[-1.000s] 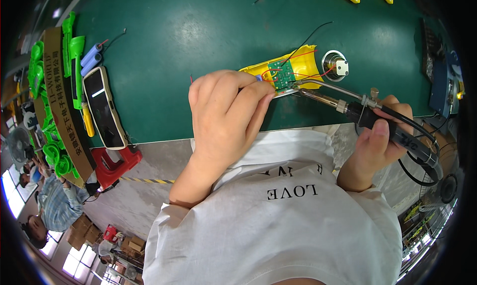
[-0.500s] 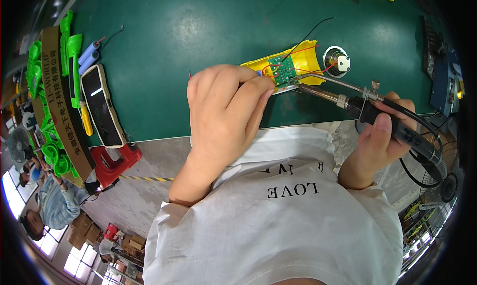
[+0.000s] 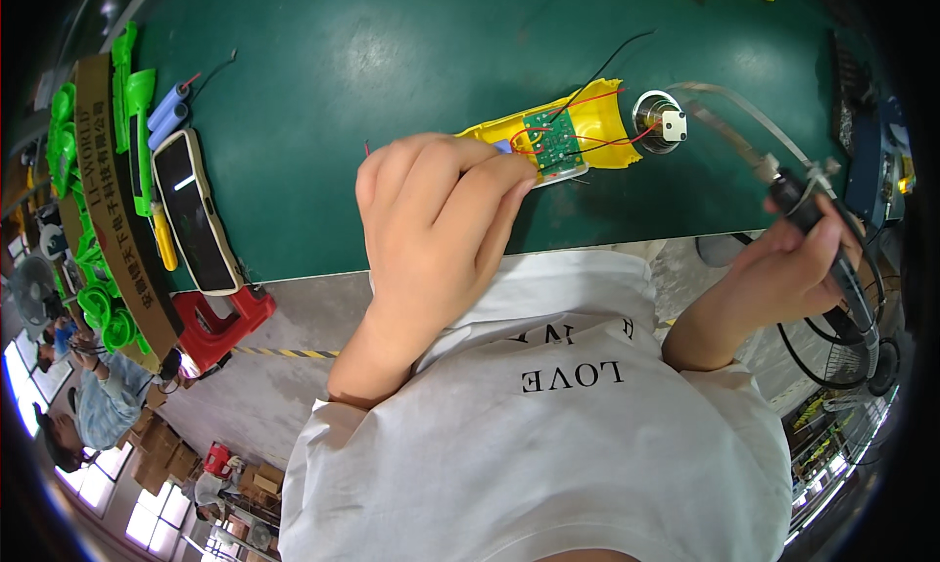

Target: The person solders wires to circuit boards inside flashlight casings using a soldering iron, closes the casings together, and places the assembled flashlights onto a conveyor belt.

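My left hand (image 3: 441,219) is closed around the left part of a yellow plastic housing (image 3: 599,121) at the table's near edge; its fingertips are partly hidden. A green circuit board (image 3: 556,143) lies in the housing, with red and black wires running off it. To the right of the housing sits a round silver lamp reflector (image 3: 648,112) with a white connector block (image 3: 674,125), joined by wires. My right hand (image 3: 798,254) grips the black handle of a soldering iron (image 3: 798,202) with a thin metal feed tube. Its tip is blurred, above and right of the reflector, apart from the board.
On the left lie a phone (image 3: 196,210), blue battery cells (image 3: 166,117), a yellow-handled screwdriver (image 3: 164,237) and a cardboard box (image 3: 117,190) with green plastic parts. A red stool (image 3: 227,332) stands below. At far right is a blue device (image 3: 876,165).
My right hand has drawn the soldering iron away from the circuit board, to the right and with its tip higher. My left hand still holds the housing, shifted slightly left.
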The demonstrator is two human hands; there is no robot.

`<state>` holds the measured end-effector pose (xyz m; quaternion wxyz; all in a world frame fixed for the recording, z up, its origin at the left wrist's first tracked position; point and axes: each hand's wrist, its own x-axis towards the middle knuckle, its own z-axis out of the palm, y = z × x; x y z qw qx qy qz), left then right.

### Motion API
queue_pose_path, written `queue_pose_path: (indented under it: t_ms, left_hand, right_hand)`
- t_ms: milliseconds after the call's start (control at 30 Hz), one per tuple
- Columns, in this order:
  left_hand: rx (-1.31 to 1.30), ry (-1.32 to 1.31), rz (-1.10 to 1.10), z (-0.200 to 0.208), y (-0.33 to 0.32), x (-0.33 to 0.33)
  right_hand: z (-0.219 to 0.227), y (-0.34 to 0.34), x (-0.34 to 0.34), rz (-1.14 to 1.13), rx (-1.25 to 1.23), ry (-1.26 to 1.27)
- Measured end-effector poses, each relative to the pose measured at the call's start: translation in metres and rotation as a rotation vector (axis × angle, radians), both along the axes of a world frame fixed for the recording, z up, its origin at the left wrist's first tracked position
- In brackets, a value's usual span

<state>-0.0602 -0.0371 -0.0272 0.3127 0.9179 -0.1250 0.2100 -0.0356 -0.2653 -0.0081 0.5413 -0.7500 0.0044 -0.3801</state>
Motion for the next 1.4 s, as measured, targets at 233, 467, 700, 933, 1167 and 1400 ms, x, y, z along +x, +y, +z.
queue_pose_path:
  t_ms: [233, 467, 700, 933, 1167, 1400]
  left_hand:
    - [-0.052, -0.108, 0.072, -0.01, -0.001, -0.013]
    - [-0.129, -0.058, 0.088, -0.009, -0.005, -0.018]
    - [-0.136, -0.039, 0.131, -0.008, -0.006, -0.015]
    - [-0.08, -0.04, 0.159, -0.008, -0.008, -0.013]
    - [-0.086, -0.048, 0.184, -0.009, -0.011, -0.012]
    - [-0.063, -0.036, 0.172, -0.009, -0.011, -0.013]
  right_hand:
    - [0.006, 0.01, 0.02, -0.221, 0.027, -0.02]
    - [0.003, 0.004, 0.014, -0.157, 0.048, 0.033]
    - [0.006, 0.003, 0.005, -0.055, 0.12, 0.08]
    - [0.003, 0.006, -0.005, 0.067, 0.073, 0.077]
    - [0.013, 0.02, -0.014, 0.189, -0.169, 0.069]
    - [0.01, 0.021, -0.014, 0.261, -0.138, 0.092]
